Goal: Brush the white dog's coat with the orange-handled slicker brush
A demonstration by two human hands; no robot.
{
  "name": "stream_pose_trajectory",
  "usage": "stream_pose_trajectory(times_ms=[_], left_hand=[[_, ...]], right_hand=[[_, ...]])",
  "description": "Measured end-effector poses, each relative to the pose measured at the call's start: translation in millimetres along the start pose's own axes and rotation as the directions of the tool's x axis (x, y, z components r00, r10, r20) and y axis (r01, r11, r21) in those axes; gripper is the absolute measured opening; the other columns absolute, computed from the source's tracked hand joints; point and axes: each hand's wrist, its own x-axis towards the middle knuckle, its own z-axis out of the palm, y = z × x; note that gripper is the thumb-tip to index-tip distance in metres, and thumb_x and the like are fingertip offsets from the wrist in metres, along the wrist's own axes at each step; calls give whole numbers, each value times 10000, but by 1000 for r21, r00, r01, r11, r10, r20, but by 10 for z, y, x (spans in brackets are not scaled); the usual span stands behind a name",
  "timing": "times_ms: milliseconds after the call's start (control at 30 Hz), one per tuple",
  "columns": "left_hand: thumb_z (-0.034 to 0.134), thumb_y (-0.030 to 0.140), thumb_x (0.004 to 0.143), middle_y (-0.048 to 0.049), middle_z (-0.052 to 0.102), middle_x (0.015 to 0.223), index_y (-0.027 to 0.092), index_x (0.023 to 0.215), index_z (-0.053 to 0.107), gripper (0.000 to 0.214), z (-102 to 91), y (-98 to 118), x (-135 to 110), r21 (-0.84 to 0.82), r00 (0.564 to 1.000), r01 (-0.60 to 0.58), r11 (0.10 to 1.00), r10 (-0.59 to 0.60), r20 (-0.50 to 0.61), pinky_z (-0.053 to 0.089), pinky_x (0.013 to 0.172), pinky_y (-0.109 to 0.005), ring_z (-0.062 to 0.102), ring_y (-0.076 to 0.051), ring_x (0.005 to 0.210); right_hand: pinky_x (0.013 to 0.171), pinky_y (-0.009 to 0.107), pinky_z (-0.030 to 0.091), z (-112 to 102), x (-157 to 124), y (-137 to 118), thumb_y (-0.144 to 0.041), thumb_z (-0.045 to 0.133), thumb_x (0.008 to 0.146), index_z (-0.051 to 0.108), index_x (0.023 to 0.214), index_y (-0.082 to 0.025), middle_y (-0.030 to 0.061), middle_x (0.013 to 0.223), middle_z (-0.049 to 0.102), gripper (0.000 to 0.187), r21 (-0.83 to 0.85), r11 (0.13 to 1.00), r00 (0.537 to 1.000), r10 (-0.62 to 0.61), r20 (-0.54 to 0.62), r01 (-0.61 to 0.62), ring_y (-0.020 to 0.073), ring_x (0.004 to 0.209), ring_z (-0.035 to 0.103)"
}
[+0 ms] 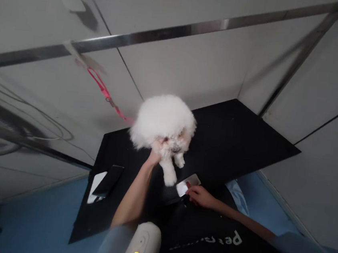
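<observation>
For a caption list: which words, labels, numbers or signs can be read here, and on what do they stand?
"Pe": white lettering, upside down, on the black surface at the near edge; the remaining letters are too blurred to read.
White device: one lit yellow round sign, no letters.
No other text.

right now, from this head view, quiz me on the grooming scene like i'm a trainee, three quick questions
1. True or false: the leash that runs up to the metal bar is blue.
2. What does the left hand touch? A) the underside of the dog at its chin B) the leash C) a dark phone
3. Fill in: the shiny flat thing under the right hand lies on the black ___.

Key: 1 false, it is pink; 2 A; 3 table.
</observation>
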Motion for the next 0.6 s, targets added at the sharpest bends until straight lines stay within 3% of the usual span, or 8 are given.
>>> stream_pose_trajectory(times_ms=[67, 100, 167, 200, 333, 400, 500, 600], left_hand=[[752, 172, 642, -64, 726, 859, 119, 916, 749, 279, 28, -1, -78, 42, 999, 5, 999, -6, 33, 547, 833, -228, 688, -177, 859], [789, 129, 576, -63, 735, 842, 126, 933, 746, 360, 22, 6, -112, 62, 998, 37, 997, -40, 56, 559, 805, -254, 696, -193, 820], [832, 149, 518, -64, 718, 705, 119, 880, 730, 377, -14, 35, -159, 95, 984, 135, 986, -144, 104, 557, 634, -275, 671, -203, 629], [838, 195, 521, -62, 692, 634, 110, 832, 720, 344, -36, 57, -171, 103, 973, 182, 978, -194, 122, 525, 543, -262, 629, -184, 531], [830, 230, 541, -37, 627, 512, 125, 720, 680, 256, -71, 171, -179, 143, 940, 265, 954, -288, 181, 411, 386, -215, 528, -132, 390], [821, 209, 553, -35, 626, 508, 132, 702, 676, 221, -48, 236, -190, 176, 927, 294, 939, -325, 186, 413, 383, -209, 530, -127, 388], [821, 187, 543, -35, 634, 511, 130, 670, 671, 205, 20, 338, -232, 232, 919, 316, 920, -358, 166, 410, 377, -203, 536, -128, 391], [805, 154, 542, -36, 654, 538, 116, 693, 687, 196, 94, 431, -290, 261, 908, 351, 899, -395, 141, 446, 408, -211, 565, -141, 422]], right_hand=[[598, 363, 568, 6, 258, -169, -362, 611, 804, 751, 852, -318, 21, 722, 726, 154, -112, 988, 994, -105, -18, 103, 224, 617, 683], [746, 387, 589, -12, 408, -257, -295, 597, 805, 759, 929, -326, 21, 850, 759, 206, -220, 960, 979, -194, -68, 175, 238, 763, 720], [933, 432, 555, -38, 677, -370, -204, 575, 802, 746, 1046, -311, 36, 1022, 758, 316, -387, 906, 939, -270, -213, 173, 256, 940, 720], [950, 430, 550, -32, 773, -380, -175, 569, 801, 735, 1075, -300, 38, 1032, 756, 344, -401, 905, 930, -261, -258, 143, 248, 947, 720], [702, 350, 608, 114, 888, -227, -170, 491, 866, 694, 1128, -239, 0, 705, 715, 338, -253, 967, 943, -115, -312, 34, 192, 629, 697], [711, 337, 603, 189, 882, -157, -184, 482, 885, 673, 1171, -244, 0, 730, 722, 349, -234, 971, 940, -129, -315, 55, 192, 666, 705], [853, 347, 575, 277, 890, -100, -161, 548, 851, 660, 1208, -271, 19, 916, 750, 390, -269, 956, 934, -196, -298, 115, 204, 850, 720], [715, 316, 581, 400, 891, -42, -137, 561, 829, 683, 1147, -224, 3, 739, 707, 352, -192, 975, 944, -167, -286, 114, 183, 656, 685]])
